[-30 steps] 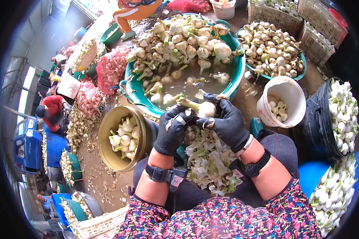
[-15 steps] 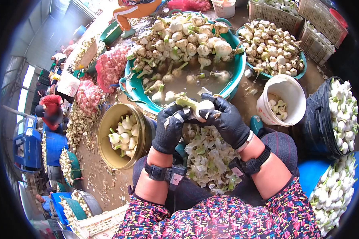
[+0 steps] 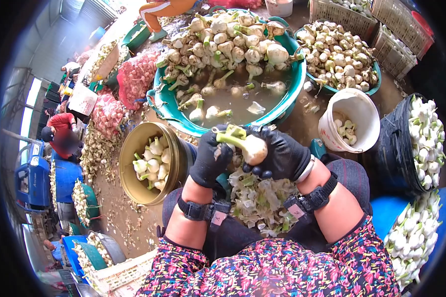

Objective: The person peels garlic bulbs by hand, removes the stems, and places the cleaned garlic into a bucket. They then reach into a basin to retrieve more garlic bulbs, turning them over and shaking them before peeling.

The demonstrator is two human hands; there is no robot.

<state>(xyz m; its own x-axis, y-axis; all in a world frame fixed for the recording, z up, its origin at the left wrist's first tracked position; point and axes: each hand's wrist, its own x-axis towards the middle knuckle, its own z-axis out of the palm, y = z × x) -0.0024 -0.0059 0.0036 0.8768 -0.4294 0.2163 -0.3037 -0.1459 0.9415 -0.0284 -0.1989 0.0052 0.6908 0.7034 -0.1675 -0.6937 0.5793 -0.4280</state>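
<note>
Between my black-gloved hands is a garlic bulb [image 3: 254, 150] with a short green stem pointing left. My left hand [image 3: 209, 161] is closed around the stem end. My right hand [image 3: 288, 156] cups the round end from the right, its fingers curled beneath it. Just beyond them stands a green tub [image 3: 176, 119] of murky water, with a heap of unpeeled garlic [image 3: 228, 47] at its far side. A white piece of peel [image 3: 256, 108] lies in the water. Below my hands, between my knees, is a pile of peelings [image 3: 260, 198].
Left stands a tan bucket [image 3: 125, 166] holding peeled bulbs; right, a white bucket [image 3: 327, 131] with a few bulbs. A black bucket [image 3: 392, 148] full of white garlic is farther right. Another tub of garlic [image 3: 339, 57] sits behind. People [image 3: 64, 133] are at the left and back.
My right hand has turned, its fingers now under the bulb. The bulb has come slightly lower and nearer me. A white peel now shows in the tub's water near my hands.
</note>
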